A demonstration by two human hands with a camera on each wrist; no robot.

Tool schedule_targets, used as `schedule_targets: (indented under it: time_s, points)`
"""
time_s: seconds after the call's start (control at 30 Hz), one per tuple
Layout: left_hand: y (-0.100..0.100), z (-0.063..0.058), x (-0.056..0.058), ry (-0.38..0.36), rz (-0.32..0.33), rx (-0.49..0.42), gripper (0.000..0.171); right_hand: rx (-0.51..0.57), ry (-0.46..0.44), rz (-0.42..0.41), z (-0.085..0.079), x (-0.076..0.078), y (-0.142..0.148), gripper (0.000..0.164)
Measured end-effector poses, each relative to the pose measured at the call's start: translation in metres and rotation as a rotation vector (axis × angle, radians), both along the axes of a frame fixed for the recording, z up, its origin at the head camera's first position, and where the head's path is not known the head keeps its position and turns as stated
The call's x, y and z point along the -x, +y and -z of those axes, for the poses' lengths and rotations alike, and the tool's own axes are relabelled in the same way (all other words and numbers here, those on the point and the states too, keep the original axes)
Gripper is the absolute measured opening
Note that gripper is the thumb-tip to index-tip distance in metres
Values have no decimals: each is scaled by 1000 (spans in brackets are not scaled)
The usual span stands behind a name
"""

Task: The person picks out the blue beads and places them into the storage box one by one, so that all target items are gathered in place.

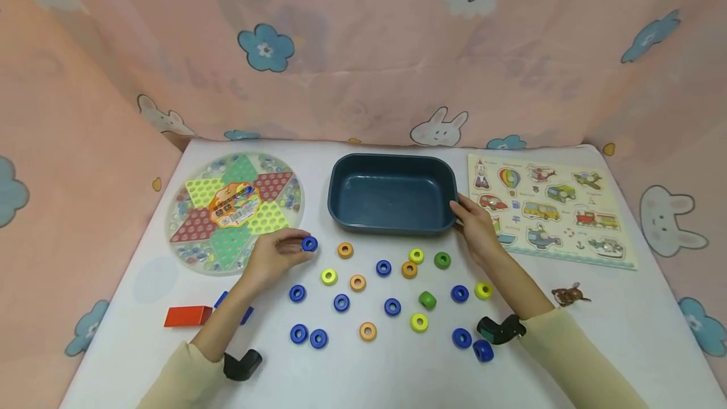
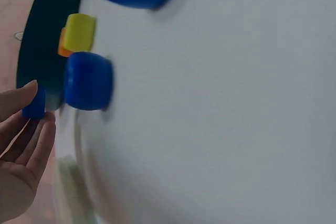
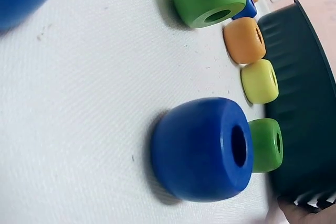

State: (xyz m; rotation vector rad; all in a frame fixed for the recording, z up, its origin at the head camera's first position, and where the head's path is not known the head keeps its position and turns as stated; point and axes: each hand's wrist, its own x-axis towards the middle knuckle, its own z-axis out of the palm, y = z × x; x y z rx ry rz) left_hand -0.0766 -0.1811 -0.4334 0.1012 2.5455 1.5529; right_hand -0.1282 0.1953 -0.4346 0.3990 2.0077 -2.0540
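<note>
A blue bead (image 1: 309, 243) with a hole through it is pinched between the thumb and fingers of my left hand (image 1: 275, 259). In the left wrist view the same blue bead (image 2: 34, 103) shows at the fingertips, with the dark basin behind. My right hand (image 1: 474, 225) grips the right end of the dark teal basin (image 1: 392, 230), thumb at the rim and fingers below. The basin's inside shows bare. Between my arms lie several loose beads: blue ones (image 1: 341, 302), orange ones (image 1: 368, 331), yellow ones (image 1: 419, 322) and green ones (image 1: 442, 260).
A round Chinese checkers board (image 1: 235, 172) lies at the left, my left hand over its edge. At the right is a vehicle picture puzzle board (image 1: 551, 207). A red block (image 1: 188, 316) sits beside my left forearm, and a small brown animal figure (image 1: 570, 295) beyond my right.
</note>
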Motion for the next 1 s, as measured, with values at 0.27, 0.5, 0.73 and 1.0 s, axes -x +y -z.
schedule_targets:
  time_s: [0.27, 0.5, 0.73, 1.0]
  points:
    - [31, -52, 43, 6, 15, -168, 39, 52, -29, -16, -8, 2, 5, 52]
    - [62, -45, 93, 45, 54, -146, 36, 79, -24, -8, -4, 3, 3, 50]
    - [77, -43, 118, 50, 49, -161, 39, 72, -24, -7, -3, 2, 0, 50]
    - [77, -46, 120, 117, 29, -171, 51, 43, -21, -2, -5, 3, 2, 50]
